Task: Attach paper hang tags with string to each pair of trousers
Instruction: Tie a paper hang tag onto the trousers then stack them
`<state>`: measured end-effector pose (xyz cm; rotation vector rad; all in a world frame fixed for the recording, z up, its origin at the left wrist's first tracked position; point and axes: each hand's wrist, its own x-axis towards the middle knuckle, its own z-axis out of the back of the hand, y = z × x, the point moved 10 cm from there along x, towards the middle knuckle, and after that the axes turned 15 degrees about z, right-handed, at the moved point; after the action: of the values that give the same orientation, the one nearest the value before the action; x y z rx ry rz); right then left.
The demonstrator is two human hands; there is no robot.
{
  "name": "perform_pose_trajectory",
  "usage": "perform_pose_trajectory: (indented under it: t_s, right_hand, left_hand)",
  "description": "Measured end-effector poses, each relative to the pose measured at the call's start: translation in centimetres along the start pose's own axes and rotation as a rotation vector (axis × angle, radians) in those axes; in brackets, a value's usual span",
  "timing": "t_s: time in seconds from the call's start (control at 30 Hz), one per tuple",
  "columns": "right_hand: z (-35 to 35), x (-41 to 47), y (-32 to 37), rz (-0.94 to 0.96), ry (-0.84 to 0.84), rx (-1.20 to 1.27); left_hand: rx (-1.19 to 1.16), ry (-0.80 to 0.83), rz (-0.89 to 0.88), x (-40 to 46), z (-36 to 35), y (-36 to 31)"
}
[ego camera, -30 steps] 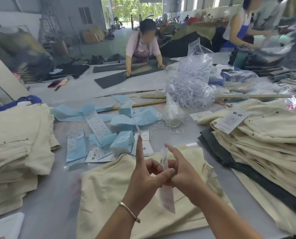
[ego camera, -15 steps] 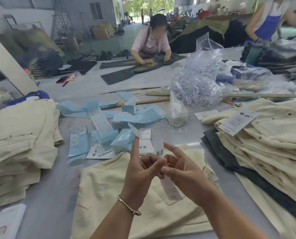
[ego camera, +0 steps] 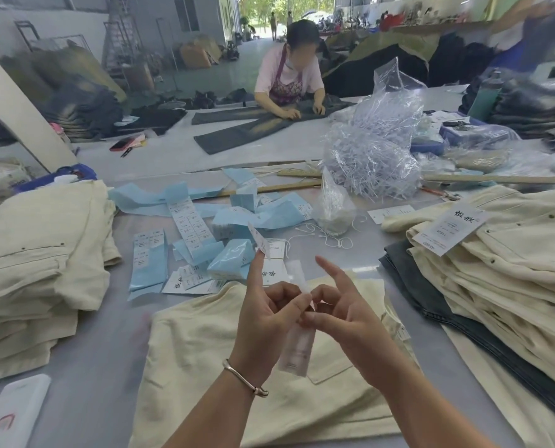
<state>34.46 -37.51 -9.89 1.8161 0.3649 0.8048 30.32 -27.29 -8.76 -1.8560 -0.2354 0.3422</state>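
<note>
1. Both hands are up over the desk, working at one paper hang tag (ego camera: 297, 347). The left hand (ego camera: 265, 318) pinches it between thumb and curled fingers, index finger pointing straight up; the right hand (ego camera: 344, 313) meets it at the same spot, fingertips closed on the tag's upper part, index finger stretched out.
2. The tag hangs above the cream trousers (ego camera: 263, 367) lying flat on the near middle of the desk. No string is clear between the fingers; too fine to tell.
3. To do this well, I'd say: keep the tag steady at its hole, feed the string through cleanly, then loop it on the trousers without creasing the paper.
4. Loose strings (ego camera: 328, 236) lie in the middle of the desk, beyond the trousers, beside a small clear bag.
5. Writing: the tag on the right stack (ego camera: 450, 229) shows two bold Chinese characters, with small print below that is unreadable. The sticker sheets (ego camera: 185, 221) carry print too small to make out.
</note>
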Motion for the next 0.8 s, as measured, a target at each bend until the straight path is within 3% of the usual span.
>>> perform_pose_trajectory:
  t_s: [0.1,0.27,0.47,0.6,0.8]
  right_hand:
    - [0.1,0.0,1.7,0.137,0.065,-0.418]
    - [3.1,-0.9,2.4,0.181,-0.152,-0.488]
    - [5.5,-1.0,1.1,0.047,-0.289,-0.264]
    - [5.1,-0.9,-0.2,-0.064,-0.228,-0.088]
    - [2.9,-0.6,0.2,-0.049,-0.157,0.052]
  left_hand:
    - [-0.011,0.015,-0.027,-0.2,-0.7,0.0]
    - [-0.025,-0.015,-0.012,-0.1,-0.1,-0.3]
    - [-0.11,-0.19,-0.012,-0.5,2.8,-1.0]
    - [0.044,-0.165,-0.087,-1.4,2.3,-3.3]
    - [0.145,-0.135,0.001,-1.1,0.9,-2.6]
